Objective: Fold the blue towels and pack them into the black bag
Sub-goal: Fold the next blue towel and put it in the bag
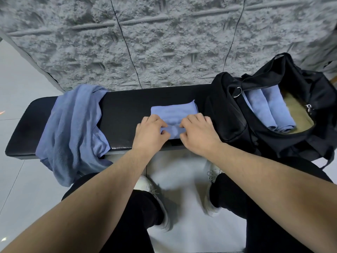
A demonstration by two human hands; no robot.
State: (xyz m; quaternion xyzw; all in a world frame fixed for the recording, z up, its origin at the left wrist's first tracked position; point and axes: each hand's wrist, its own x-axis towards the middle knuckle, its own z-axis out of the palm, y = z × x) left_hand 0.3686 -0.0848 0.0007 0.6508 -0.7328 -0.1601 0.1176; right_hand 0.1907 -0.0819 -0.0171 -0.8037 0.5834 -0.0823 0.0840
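A small folded blue towel (173, 113) lies flat on the black bench (127, 106) in the middle. My left hand (151, 133) and my right hand (197, 135) both pinch its near edge, which is curled up into a roll between my fingers. The black bag (237, 110) stands open on the bench's right end, with two rolled blue towels (273, 110) lying side by side inside it on a tan lining. A heap of loose blue towels (73, 125) drapes over the bench's left part and hangs off the front.
A grey textured wall (164, 42) rises right behind the bench. The bag's strap with a metal ring (238, 92) crosses its opening. My legs and white shoes (155, 194) are on the pale tiled floor below the bench.
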